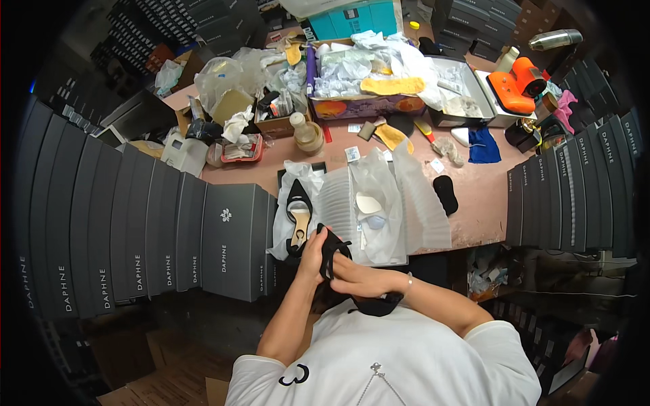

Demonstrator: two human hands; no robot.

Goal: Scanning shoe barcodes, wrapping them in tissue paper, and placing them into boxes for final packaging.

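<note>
A black shoe (334,252) is held close to my chest between both hands. My left hand (312,260) is closed on its strapped end. My right hand (365,279) lies across the shoe with fingers together, and part of the black upper shows below the palm; the fingertips are partly hidden. Just beyond my left hand, a matching pointed black shoe (292,210) with a beige insole rests on white tissue paper (279,237). To its right, an open box lined with translucent wrapping (389,237) holds a small off-white pad (368,204).
Rows of dark grey shoeboxes (233,237) stand on the left, and more shoeboxes (552,189) on the right. A black insole (445,195) lies on the pinkish table (481,216). Farther back are a bottle (308,135), a paper-filled carton (365,107), a blue cloth (483,145) and an orange device (512,95).
</note>
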